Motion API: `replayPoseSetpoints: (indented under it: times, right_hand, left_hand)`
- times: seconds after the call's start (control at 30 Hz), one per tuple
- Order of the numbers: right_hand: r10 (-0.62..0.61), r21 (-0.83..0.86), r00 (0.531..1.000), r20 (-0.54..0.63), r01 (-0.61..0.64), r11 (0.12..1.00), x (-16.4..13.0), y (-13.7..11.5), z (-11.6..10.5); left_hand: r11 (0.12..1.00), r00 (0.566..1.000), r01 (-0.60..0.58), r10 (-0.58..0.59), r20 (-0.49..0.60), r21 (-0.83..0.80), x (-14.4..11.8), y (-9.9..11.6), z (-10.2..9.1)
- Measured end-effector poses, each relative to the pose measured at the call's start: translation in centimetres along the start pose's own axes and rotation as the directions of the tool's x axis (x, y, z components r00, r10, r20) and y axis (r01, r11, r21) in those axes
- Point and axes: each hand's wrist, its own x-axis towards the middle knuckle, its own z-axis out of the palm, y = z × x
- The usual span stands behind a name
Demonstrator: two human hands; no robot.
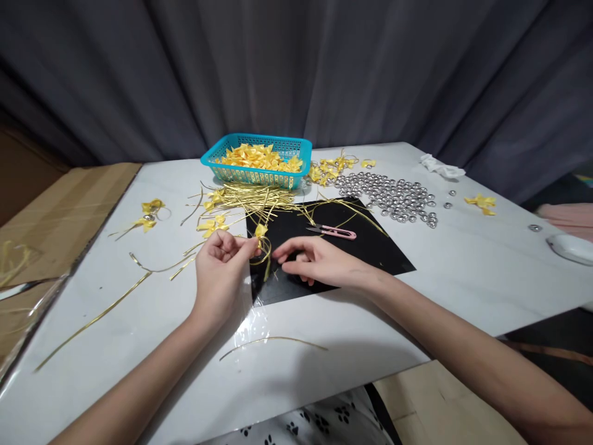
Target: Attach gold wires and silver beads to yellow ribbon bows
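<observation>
Between its thumb and forefinger, my left hand pinches a small yellow ribbon bow with a looped gold cord hanging from it. My right hand is just to the right of the bow, its thumb and forefinger apart and nothing seen between them. Both hands are over or beside a black sheet. On that sheet lies a pair of pink-handled thread snips. Behind the hands is a heap of cut gold cords, with several loose yellow bows at its left.
A blue plastic basket of yellow bows stands at the back. Right of it are a pile of silver beads and a crumpled white tissue. Loose cords lie at the left, near cardboard. A white dish sits at the right edge.
</observation>
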Motion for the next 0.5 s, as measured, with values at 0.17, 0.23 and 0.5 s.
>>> replayPoseSetpoints:
  times: [0.17, 0.23, 0.5]
  right_hand:
    - [-0.386, -0.155, 0.827, -0.410, 0.354, 0.922, -0.2, 0.5, 0.6]
    - [-0.622, -0.341, 0.685, -0.380, 0.521, 0.782, -0.6, 0.8, 1.1]
    - [-0.616, -0.425, 0.699, -0.362, 0.464, 0.777, 0.0, 1.7, 2.1]
  left_hand:
    - [0.999, 0.998, 0.030, -0.028, 0.054, -0.031, -0.3, -0.1, 0.1]
    - [0.998, 0.997, 0.035, -0.032, 0.065, -0.044, -0.5, -0.2, 0.2]
    - [0.993, 0.991, 0.018, -0.002, 0.133, -0.118, -1.0, -0.8, 0.5]
